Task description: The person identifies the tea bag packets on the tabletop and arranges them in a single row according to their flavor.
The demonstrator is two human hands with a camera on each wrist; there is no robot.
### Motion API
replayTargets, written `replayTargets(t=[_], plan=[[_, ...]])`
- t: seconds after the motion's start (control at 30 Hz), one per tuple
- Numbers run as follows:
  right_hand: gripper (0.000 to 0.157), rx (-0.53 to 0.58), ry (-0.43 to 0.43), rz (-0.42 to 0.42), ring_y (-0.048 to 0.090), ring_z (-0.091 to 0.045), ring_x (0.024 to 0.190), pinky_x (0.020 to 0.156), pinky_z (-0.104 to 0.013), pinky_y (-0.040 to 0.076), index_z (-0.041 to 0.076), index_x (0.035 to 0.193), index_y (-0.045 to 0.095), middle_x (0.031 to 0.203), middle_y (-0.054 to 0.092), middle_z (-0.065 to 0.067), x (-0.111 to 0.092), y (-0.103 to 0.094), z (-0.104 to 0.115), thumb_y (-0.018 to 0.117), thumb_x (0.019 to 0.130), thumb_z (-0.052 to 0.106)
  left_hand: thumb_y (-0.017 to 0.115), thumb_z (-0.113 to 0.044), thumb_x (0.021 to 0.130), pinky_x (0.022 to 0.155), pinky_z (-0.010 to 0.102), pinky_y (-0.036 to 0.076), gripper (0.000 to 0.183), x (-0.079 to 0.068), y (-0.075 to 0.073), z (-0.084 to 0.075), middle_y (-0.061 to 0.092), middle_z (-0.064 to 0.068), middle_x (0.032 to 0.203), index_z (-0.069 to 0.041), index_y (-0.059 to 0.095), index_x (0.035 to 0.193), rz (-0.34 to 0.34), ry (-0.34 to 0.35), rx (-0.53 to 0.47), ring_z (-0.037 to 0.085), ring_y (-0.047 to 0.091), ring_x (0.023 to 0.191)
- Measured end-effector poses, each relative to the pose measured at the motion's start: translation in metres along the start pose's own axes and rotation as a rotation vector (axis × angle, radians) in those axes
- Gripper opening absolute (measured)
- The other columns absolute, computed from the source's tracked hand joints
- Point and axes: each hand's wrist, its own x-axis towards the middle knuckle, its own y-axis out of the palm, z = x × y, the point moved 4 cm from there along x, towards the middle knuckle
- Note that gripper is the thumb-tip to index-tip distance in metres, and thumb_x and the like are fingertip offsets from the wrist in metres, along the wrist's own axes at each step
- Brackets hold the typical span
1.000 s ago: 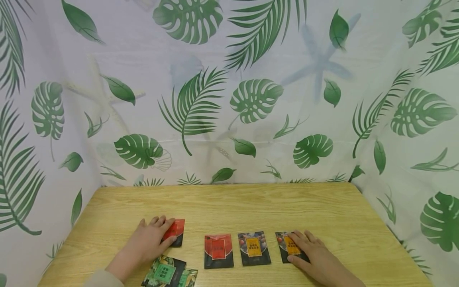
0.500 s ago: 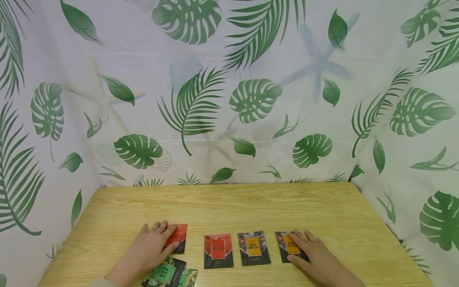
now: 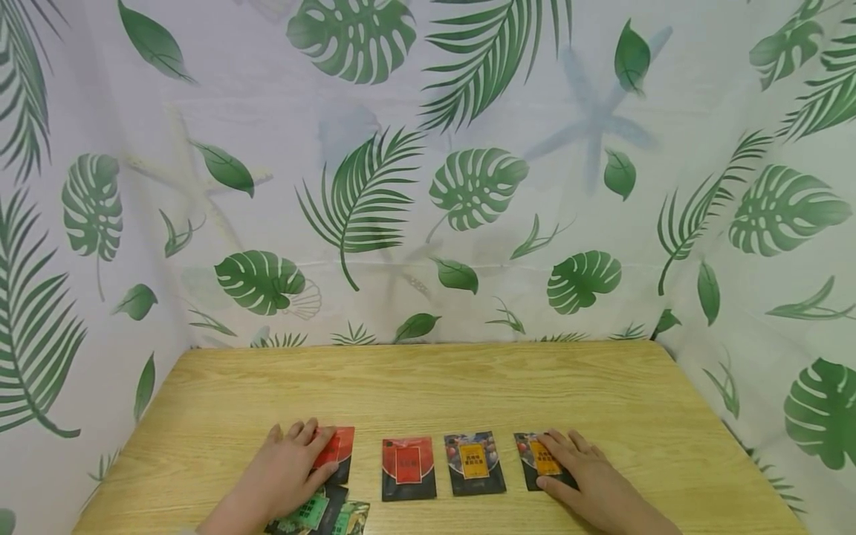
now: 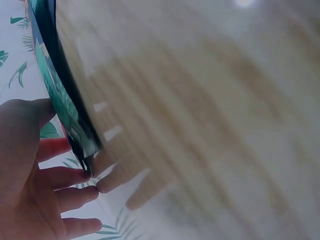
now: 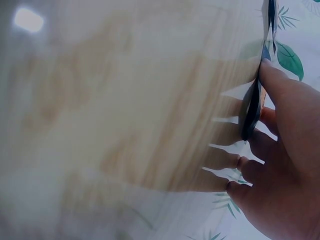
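My left hand (image 3: 279, 467) lies over a red and black sachet (image 3: 343, 446), its fingertips and thumb pressing the left side. That sachet's lower edge reaches the green and black sachets (image 3: 313, 511), which are partly hidden by the hand. On the right, my right hand (image 3: 587, 475) rests with extended fingers on a dark sachet with a yellow label (image 3: 528, 462), covering its right part. Between the hands, a second red sachet (image 3: 408, 468) and a second yellow-labelled sachet (image 3: 475, 464) lie side by side. In the left wrist view, a green sachet (image 4: 62, 95) shows near the thumb.
The wooden table (image 3: 428, 383) extends behind the sachets to a white backdrop (image 3: 481, 297) printed with green leaves. Similar cloth walls (image 3: 769, 327) stand at both sides. The glossy tabletop (image 5: 125, 100) mirrors the fingers in the wrist views.
My left hand has slid the red sachet toward me and slightly right, down to the green sachets, now covering more of them. My right hand and the other sachets have stayed put.
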Motion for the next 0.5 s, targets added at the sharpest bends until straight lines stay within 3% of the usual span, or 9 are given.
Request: replayTargets(t=[0.5], plan=[[0.081,-0.008,-0.008,-0.013,0.028,-0.062,0.151,0.115,-0.081,0.026,0.008,0.16,0.045,0.164,0.043,-0.025,0.0002,0.0009,0.0006,0.063,0.1,0.059,0.061,-0.051,0.104,0.114,0.075,0.037,0.061,-0.0073,0.0016,-0.0101,0.055,0.025,0.154,-0.013,0.058,0.153,0.004,-0.022,-0.011,0.048,0.056,0.14]])
